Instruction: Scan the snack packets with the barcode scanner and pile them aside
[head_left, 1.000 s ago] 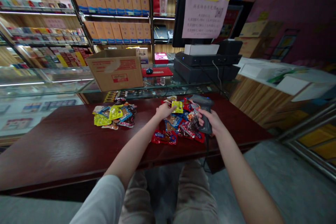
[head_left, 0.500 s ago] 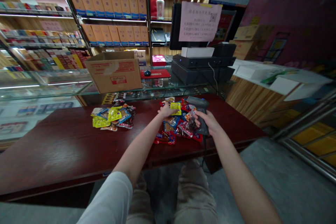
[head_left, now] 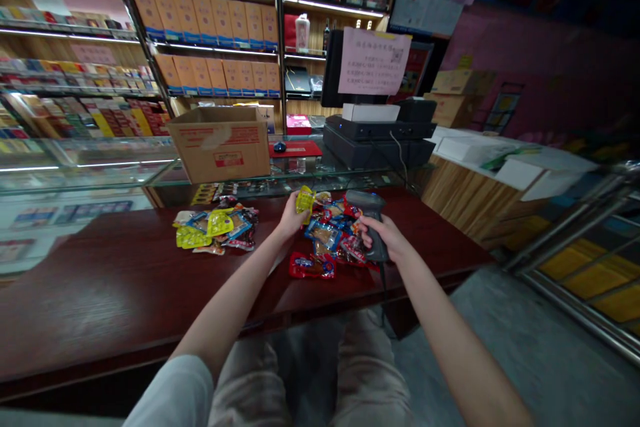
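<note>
A yellow snack packet [head_left: 305, 201] is pinched in my left hand [head_left: 291, 219], raised at the left edge of a pile of snack packets [head_left: 325, 235]. My right hand [head_left: 383, 236] is wrapped round the handle of a dark grey barcode scanner [head_left: 373, 213], whose head points left over the pile's right side. Red, blue and clear packets make up that pile, and one red packet [head_left: 313, 266] lies at its near edge. Farther left on the brown table [head_left: 150, 293] rests a second pile of packets [head_left: 216, 228], with yellow ones on top.
Behind the table runs a glass counter with an open cardboard box [head_left: 220, 147], a mouse [head_left: 279, 147] on a red mat, and a dark cash register [head_left: 377, 143] below a monitor. A cable [head_left: 383, 287] hangs from the scanner over the table's front edge. Metal rails [head_left: 575, 287] stand at the right.
My left hand has lifted the yellow packet off the pile and carried it left. The scanner in my right hand has shifted slightly left. The view has tilted up a little.
</note>
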Demonstrator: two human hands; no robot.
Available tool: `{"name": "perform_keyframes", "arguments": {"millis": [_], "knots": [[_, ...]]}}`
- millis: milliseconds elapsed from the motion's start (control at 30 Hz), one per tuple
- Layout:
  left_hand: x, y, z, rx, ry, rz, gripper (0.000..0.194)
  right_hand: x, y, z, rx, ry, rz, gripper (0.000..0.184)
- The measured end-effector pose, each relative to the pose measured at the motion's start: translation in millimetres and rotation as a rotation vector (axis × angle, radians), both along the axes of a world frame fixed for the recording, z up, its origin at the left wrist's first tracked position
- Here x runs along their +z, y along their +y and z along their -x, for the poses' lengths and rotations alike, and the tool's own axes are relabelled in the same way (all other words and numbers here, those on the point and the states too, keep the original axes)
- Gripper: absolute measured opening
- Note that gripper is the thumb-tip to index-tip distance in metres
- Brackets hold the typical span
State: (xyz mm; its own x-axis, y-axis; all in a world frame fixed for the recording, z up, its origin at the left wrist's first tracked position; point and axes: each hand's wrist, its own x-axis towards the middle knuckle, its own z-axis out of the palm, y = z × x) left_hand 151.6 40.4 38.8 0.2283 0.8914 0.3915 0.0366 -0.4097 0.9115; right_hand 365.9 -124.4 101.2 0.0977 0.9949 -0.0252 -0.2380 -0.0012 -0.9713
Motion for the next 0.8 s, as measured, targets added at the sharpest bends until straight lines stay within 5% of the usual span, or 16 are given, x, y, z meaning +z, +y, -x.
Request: {"name": "perform_keyframes", "arguments": {"millis": [167,333,500,667,800], "knots": [[6.8,-9,65,0.031,0.053,-0.035,0.062,-1.2,11,42,0.091,0.005,0.028,0.041],[-4.2,-21,104,0.094,0.119,0.070,0.064,-13.9,26,77,0.184,0.026,0.055,0.040],[-11.6,-27,113,0.123,0.125,0.171,0.056,-21.1,35,93,0.224,0.033,0.107,0.042],[-12.0,-27,111,0.016,0.070,0.049,0.082,-21.6,36,98,0.225,0.038,0.115,0.041],[-14.7,-26,113,0.023,0.172,-0.064,0.070,-24.8,36,99,0.212,0.049,0.128,0.040]]}}
